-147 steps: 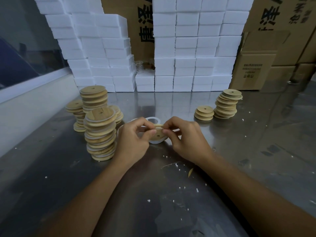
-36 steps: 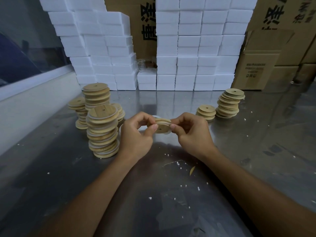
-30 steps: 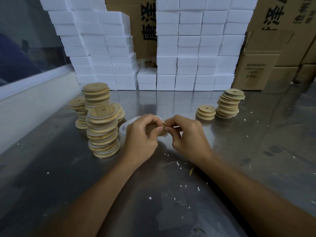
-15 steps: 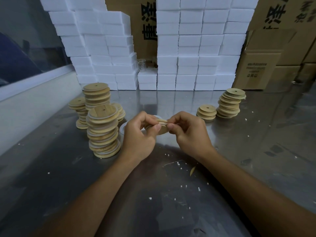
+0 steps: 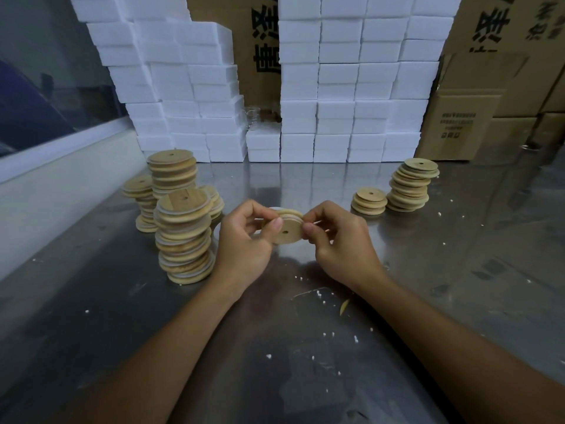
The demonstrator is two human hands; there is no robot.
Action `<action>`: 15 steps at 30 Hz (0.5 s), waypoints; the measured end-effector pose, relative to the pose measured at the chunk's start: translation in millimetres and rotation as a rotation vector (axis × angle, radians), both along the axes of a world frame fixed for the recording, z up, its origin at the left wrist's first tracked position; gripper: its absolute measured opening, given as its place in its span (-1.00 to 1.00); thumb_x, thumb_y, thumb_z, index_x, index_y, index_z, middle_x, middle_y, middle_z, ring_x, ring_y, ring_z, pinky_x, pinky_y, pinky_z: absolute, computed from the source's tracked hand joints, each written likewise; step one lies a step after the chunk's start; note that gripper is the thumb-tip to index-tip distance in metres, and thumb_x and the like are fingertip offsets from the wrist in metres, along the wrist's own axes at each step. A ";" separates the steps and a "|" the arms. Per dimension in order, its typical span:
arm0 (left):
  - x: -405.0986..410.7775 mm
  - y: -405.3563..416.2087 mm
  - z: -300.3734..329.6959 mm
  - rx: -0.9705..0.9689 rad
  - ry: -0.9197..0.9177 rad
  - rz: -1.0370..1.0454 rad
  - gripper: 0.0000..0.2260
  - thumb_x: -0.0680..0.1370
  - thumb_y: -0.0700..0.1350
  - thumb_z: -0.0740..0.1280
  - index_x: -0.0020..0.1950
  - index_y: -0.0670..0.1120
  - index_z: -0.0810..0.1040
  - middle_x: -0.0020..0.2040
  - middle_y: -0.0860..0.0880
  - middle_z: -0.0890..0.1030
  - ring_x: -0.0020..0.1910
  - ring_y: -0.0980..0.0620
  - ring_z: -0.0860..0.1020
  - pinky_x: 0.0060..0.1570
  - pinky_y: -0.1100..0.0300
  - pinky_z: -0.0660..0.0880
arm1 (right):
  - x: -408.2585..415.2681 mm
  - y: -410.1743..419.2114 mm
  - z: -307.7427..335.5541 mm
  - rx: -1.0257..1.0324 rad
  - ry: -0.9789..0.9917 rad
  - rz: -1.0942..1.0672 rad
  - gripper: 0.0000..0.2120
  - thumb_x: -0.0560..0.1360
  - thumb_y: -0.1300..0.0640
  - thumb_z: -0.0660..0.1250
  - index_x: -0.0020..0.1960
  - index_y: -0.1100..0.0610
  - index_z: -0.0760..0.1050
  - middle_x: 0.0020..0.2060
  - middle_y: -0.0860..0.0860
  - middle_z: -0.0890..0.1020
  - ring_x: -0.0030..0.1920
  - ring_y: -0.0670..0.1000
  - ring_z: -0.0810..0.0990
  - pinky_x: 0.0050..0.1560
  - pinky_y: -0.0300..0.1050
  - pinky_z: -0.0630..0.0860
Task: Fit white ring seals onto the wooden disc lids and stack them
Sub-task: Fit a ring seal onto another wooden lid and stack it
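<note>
Wooden round lid (image 5: 287, 229) between hands (image 5: 244, 243)

Two bare forearms, no sleeves, hands (image 5: 244, 240) ungloved

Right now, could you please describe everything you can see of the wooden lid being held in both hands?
The wooden lid is a pale, round disc with a small hole near its middle. A white ring seal sits around its upper rim. It is held tilted above the steel table, face toward the camera, pinched at its edges by the left hand and the right hand.
</note>
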State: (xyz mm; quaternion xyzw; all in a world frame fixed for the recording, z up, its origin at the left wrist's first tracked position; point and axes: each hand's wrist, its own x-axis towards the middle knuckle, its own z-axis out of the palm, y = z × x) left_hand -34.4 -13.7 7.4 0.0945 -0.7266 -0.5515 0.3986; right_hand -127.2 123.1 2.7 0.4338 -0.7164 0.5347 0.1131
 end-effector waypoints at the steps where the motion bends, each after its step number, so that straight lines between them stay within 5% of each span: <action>1: -0.4 -1.6 -0.3 -0.112 0.005 0.043 -0.73 0.48 -0.34 0.41 -0.23 0.03 0.52 -0.19 0.07 0.66 -0.11 0.02 0.65 -0.04 0.06 0.57 | 0.3 0.5 0.5 0.015 0.079 -0.028 -0.93 0.50 0.32 0.37 -0.11 0.18 0.54 -0.26 -0.04 0.65 -0.24 -0.05 0.61 -0.20 0.05 0.56; 4: 0.7 -2.4 0.1 -0.317 0.021 0.081 -0.73 0.46 -0.25 0.40 -0.22 0.13 0.50 -0.22 0.21 0.62 -0.13 0.17 0.61 -0.03 0.20 0.54 | 0.0 2.2 2.8 0.042 0.249 -0.083 -0.91 0.48 0.33 0.34 -0.08 0.17 0.52 -0.20 -0.01 0.63 -0.20 0.06 0.58 -0.22 0.12 0.53; 8: 0.4 -2.4 -0.4 -0.364 0.013 0.094 -0.75 0.46 -0.20 0.41 -0.23 0.15 0.49 -0.20 0.20 0.62 -0.12 0.13 0.62 -0.05 0.24 0.54 | 2.9 1.9 4.0 0.056 0.361 -0.109 -0.92 0.48 0.30 0.33 -0.09 0.15 0.51 -0.19 -0.01 0.57 -0.15 0.04 0.50 -0.24 0.13 0.50; 15: 1.4 2.7 2.9 0.161 -0.048 -0.042 -0.69 0.50 -0.38 0.37 -0.31 0.00 0.54 -0.23 0.09 0.68 -0.18 0.07 0.68 -0.19 0.10 0.62 | 5.2 -2.4 3.5 -0.025 0.028 0.059 -0.97 0.59 0.21 0.30 -0.03 0.12 0.48 -0.20 -0.13 0.59 -0.12 -0.12 0.59 -0.20 -0.29 0.52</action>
